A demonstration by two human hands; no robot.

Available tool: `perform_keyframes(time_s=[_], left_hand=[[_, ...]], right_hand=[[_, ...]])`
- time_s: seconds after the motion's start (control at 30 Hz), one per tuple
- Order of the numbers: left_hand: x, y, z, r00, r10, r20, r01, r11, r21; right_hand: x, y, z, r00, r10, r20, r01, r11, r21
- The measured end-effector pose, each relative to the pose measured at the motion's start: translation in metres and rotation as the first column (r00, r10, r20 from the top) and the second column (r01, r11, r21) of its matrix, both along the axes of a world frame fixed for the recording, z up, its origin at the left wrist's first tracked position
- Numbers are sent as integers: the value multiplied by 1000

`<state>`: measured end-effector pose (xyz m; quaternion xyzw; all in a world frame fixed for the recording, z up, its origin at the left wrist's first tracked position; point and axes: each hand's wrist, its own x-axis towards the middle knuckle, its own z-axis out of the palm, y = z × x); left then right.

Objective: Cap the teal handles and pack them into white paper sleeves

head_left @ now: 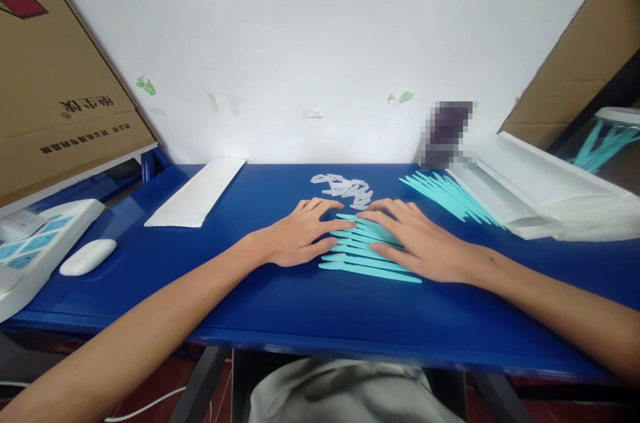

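Several turquoise plastic sticks (361, 256) lie side by side in a row on the blue table (280, 303), in front of me. My left hand (300, 234) lies flat with its fingers spread, the fingertips touching the left ends of the sticks. My right hand (420, 241) rests flat on the right part of the same row, fingers stretched out. Neither hand grips anything. Just behind the hands sits a small heap of white plastic pieces (345, 188).
A second bunch of turquoise sticks (450, 196) lies at the back right beside stacked white paper bags (540, 193). A white flat packet (197, 193) lies at the back left. A white mouse (88, 256) and a white device (30, 243) sit far left. Cardboard boxes (55, 76) flank both sides.
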<state>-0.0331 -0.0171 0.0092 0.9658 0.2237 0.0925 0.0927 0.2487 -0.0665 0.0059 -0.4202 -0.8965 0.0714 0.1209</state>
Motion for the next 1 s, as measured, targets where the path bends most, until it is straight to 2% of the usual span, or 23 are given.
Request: perform_keyframes(time_s=[0.73, 1.0], left_hand=[[-3, 6, -2, 997, 69, -17, -69, 997, -37], [-3, 6, -2, 996, 88, -27, -89, 995, -52]], right_hand=[[2, 1, 0, 1000, 9, 23, -9, 1000, -8], [0, -2, 4, 999, 35, 34, -34, 998, -53]])
